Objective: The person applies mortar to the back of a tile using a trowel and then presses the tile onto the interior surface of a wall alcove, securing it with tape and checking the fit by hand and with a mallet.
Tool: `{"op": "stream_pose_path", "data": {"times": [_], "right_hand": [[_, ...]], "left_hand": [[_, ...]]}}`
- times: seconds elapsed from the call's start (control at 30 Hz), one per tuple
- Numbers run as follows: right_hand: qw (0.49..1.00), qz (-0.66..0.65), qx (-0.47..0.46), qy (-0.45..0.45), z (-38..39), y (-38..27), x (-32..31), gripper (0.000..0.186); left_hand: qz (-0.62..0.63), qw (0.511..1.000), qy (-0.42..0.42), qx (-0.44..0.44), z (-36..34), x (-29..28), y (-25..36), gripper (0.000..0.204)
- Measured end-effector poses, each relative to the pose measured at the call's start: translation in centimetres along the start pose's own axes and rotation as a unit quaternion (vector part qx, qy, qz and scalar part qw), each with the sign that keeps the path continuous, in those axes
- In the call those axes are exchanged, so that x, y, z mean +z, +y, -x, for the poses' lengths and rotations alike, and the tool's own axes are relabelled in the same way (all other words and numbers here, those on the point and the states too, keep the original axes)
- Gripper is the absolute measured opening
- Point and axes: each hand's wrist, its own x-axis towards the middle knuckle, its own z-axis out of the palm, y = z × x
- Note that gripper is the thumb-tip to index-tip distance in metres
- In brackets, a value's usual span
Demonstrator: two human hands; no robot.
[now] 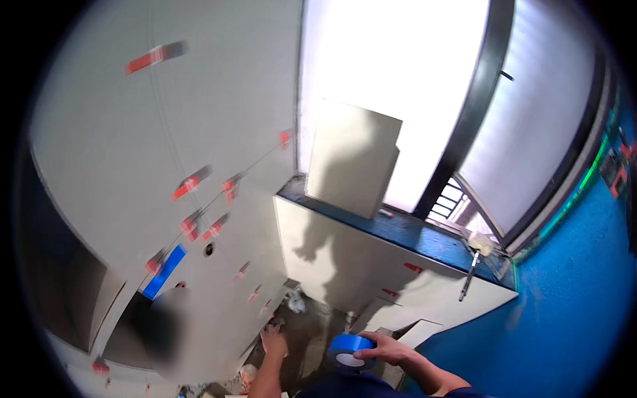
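My right hand [390, 351] is shut on a roll of blue tape [350, 345], low in the centre. My left hand [274, 341] reaches toward the foot of the pale tiled wall [232, 298] on the left, fingers apart, near small items [277, 322] too small to make out. That wall carries several red clips [189, 187] along its joints and a strip of blue tape [164, 272] beside a dark, blurred patch.
A tile-faced ledge [332, 259] runs below a bright window, with loose tiles [352, 152] leaning on it and a long-handled tool [476, 255] at its right. A blue wall [564, 278] stands right. A pale crumpled object [296, 302] lies in the floor corner.
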Motion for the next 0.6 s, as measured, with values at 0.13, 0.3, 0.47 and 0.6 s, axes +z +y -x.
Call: {"op": "stream_pose_path", "data": {"times": [0.13,0.3,0.47,0.6], "right_hand": [[0.997,-0.068,0.036,0.033,2.2,-1.9,-2.1,0.080],[0.991,-0.119,0.019,0.054,3.6,3.1,-5.4,0.064],[0.976,-0.187,-0.016,0.108,6.8,4.0,-6.7,0.064],[0.969,-0.194,0.008,0.152,7.8,7.1,-7.1,0.062]], "left_hand": [[-0.145,0.973,0.060,0.168,-2.0,2.9,5.6,0.072],[-0.189,0.838,0.097,0.502,-3.7,1.0,28.3,0.072],[-0.272,0.771,0.036,0.575,-8.6,7.4,41.8,0.079],[-0.297,0.817,-0.004,0.495,-11.2,11.3,45.4,0.088]]}}
